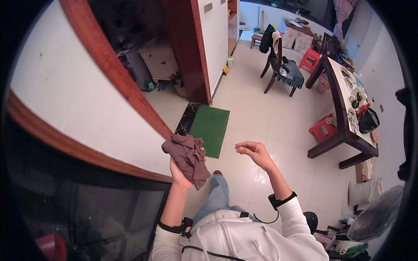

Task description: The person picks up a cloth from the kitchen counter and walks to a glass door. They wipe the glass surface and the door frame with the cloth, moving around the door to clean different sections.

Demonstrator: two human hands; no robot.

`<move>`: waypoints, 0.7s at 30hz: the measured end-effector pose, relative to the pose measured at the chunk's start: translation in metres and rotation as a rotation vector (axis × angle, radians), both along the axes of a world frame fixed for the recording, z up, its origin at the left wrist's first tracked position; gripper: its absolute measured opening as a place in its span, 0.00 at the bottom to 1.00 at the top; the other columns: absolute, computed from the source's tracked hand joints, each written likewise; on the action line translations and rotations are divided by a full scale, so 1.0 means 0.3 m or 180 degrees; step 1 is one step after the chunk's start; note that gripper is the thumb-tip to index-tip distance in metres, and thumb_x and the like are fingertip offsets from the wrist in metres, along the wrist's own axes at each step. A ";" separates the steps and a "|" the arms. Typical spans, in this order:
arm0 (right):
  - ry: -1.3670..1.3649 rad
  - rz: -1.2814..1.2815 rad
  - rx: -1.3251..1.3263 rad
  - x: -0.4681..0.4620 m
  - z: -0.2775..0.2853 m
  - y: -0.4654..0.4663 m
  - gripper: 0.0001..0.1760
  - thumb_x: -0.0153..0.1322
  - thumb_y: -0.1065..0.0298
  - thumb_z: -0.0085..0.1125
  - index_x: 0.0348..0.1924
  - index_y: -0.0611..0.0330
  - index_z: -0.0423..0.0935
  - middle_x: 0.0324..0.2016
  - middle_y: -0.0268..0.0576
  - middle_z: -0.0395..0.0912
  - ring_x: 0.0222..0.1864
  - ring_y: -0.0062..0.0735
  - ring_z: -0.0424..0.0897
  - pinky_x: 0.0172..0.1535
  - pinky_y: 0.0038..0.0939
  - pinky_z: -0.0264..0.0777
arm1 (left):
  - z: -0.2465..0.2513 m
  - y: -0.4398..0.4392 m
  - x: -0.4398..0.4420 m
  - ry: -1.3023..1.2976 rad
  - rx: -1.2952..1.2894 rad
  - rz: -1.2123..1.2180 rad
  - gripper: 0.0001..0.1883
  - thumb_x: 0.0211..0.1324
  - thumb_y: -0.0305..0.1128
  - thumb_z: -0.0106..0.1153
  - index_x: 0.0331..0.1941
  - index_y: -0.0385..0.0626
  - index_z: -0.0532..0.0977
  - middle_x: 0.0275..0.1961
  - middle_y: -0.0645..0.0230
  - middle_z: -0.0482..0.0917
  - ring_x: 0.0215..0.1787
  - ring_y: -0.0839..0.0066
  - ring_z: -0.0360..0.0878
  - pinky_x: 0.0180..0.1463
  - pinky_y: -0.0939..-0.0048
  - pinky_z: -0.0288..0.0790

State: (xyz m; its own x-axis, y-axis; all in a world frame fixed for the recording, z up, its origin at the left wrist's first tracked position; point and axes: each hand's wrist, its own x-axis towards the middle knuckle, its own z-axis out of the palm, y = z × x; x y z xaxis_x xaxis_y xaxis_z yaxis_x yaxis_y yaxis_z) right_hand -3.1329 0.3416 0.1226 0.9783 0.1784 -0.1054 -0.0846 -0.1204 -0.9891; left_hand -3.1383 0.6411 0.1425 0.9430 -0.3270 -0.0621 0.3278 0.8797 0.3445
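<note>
A crumpled brown cloth (pixel 190 158) is gripped in my left hand (pixel 178 174), with my fingertips showing at its right side. The bunched fabric hides most of that palm. My right hand (pixel 258 154) hangs in the air over the tiled floor, apart from the cloth. Nothing shows in it; its fingers are loosely bent, with a small gap to the thumb. Beyond the cloth a green doormat (pixel 211 130) lies by the black stone threshold (pixel 188 118) of a doorway.
On the left are a white wall (pixel 94 107) and a wooden door frame (pixel 130 78). At the right stands a cluttered dining table (pixel 343 107), with a red plastic stool (pixel 323 129) beside it. A dark wooden chair (pixel 277 62) holding clothes stands farther off. Bags (pixel 364 192) lie at the lower right.
</note>
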 end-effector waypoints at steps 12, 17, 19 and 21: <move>-0.0004 -0.0319 0.0043 0.619 0.046 -0.231 0.16 0.78 0.67 0.61 0.54 0.70 0.83 0.47 0.45 0.87 0.50 0.30 0.86 0.59 0.32 0.78 | 0.006 -0.253 0.775 0.0134 -0.0096 -0.0380 0.29 0.76 0.56 0.39 0.69 0.50 0.68 0.64 0.58 0.76 0.59 0.54 0.79 0.57 0.48 0.76; 0.0068 -0.0474 0.0170 0.846 0.012 -0.356 0.16 0.79 0.67 0.61 0.53 0.70 0.83 0.46 0.45 0.87 0.49 0.30 0.86 0.58 0.32 0.78 | -0.010 -0.387 1.032 0.0304 -0.0064 -0.0572 0.29 0.76 0.57 0.39 0.70 0.52 0.68 0.66 0.60 0.75 0.62 0.53 0.78 0.60 0.47 0.75; 0.0132 -0.0557 0.0245 0.962 0.010 -0.404 0.15 0.78 0.67 0.61 0.53 0.70 0.83 0.45 0.44 0.88 0.49 0.29 0.85 0.57 0.31 0.78 | -0.020 -0.433 1.138 0.0365 -0.0113 -0.0515 0.29 0.76 0.57 0.38 0.70 0.52 0.68 0.67 0.60 0.75 0.63 0.53 0.77 0.61 0.46 0.74; 0.0081 -0.0377 0.0255 1.090 0.008 -0.443 0.15 0.79 0.67 0.61 0.53 0.70 0.83 0.44 0.43 0.88 0.48 0.28 0.85 0.57 0.32 0.78 | -0.038 -0.472 1.238 0.0529 -0.0244 -0.0380 0.30 0.77 0.57 0.38 0.71 0.53 0.67 0.67 0.61 0.75 0.64 0.53 0.77 0.62 0.46 0.73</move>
State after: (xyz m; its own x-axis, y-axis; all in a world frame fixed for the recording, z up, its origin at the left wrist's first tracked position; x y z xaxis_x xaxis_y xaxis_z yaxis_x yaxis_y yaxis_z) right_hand -2.8060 0.2088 0.1251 0.9902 0.0706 -0.1206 -0.1188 -0.0289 -0.9925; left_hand -2.7669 0.4995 0.1312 0.8760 -0.4456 -0.1842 0.4781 0.8527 0.2106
